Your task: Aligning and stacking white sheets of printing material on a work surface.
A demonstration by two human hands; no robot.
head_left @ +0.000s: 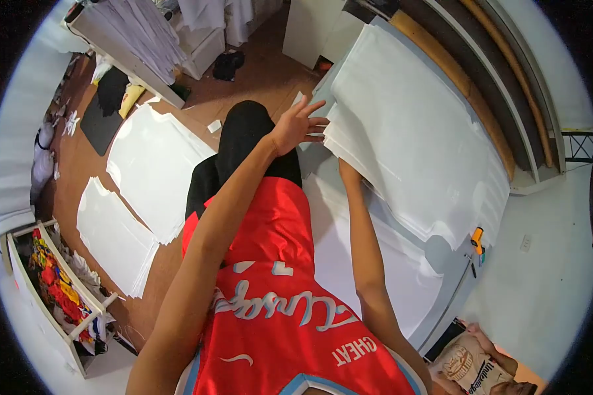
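A thick stack of white sheets [408,125], cut like garment panels, lies on a grey table [441,253] to my right. Its near left corner is lifted and curls upward. At that corner my left hand [298,126] is held with its fingers spread, the fingertips at the edge of the sheets; I cannot tell whether they touch. My right hand [349,172] reaches under the lifted corner, so its fingers are hidden by the sheets. Below this stack, nearer to me, more white sheets [369,263] lie flat on the table.
Two stacks of white cut panels [158,155] lie on the brown floor at left. An orange-and-black tool [478,237] sits at the table's right edge. Shelving with long rolls [441,56] stands behind the table. A rack of coloured cloth [62,289] is at lower left.
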